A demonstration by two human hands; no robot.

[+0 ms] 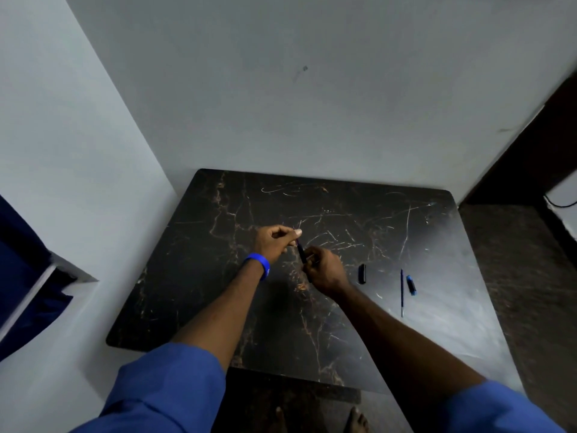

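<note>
Over the middle of a black marble-patterned table (327,323), both my hands hold a dark pen barrel (301,254). My right hand (324,271) grips its lower part with curled fingers. My left hand (276,242), with a blue wristband (260,264) on the wrist, pinches something thin at the barrel's upper tip between thumb and fingers; what it pinches is too small to tell. On the table to the right lie a black pen cap (362,274), a thin blue refill (402,292) and a small blue cap (411,285).
The table stands in a corner, with grey walls behind and to the left. A dark wooden frame (530,157) rises at the right. A blue curtain (22,276) hangs at the far left. My bare feet (356,420) show below the table's front edge.
</note>
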